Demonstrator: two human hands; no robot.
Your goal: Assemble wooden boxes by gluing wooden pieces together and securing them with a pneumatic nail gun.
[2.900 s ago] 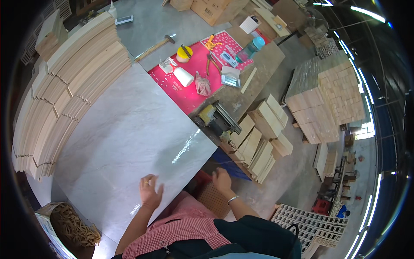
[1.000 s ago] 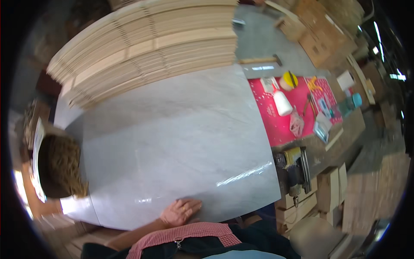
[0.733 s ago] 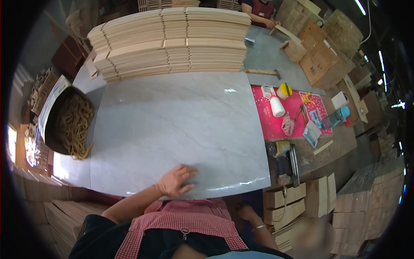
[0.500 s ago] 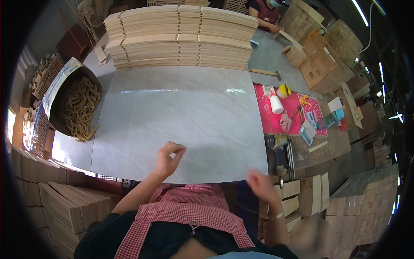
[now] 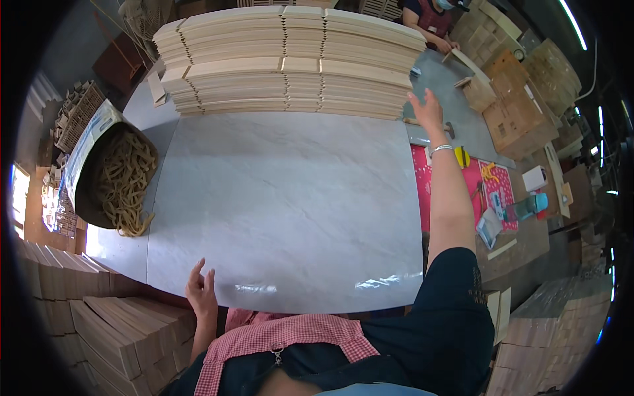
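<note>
My right hand (image 5: 429, 113) reaches far forward, thumb and fingers apart and nothing in it. It is close to the right end of a tall, layered stack of pale wooden boards (image 5: 244, 86) at the table's far side. A hammer (image 5: 449, 129) lies partly behind this hand. Over the near left edge of the grey marbled tabletop (image 5: 284, 191), my left hand (image 5: 202, 288) is raised with its fingers spread, holding nothing. A tilted bin at the left holds a heap of tan rubber bands (image 5: 129, 178), some spilling over its rim.
On the right, a pink mat (image 5: 422, 191) carries a yellow-lidded container (image 5: 461, 157) and a teal-capped bottle (image 5: 528, 206). A cardboard box (image 5: 518, 109) stands beyond. At the far right, a co-worker (image 5: 432, 23) handles a wooden piece. Stacked boards (image 5: 125, 323) stand at the lower left.
My right hand has gone from the near right edge forward to the board stack. The left hand has moved left and down, its fingers opening. The view has shifted slightly.
</note>
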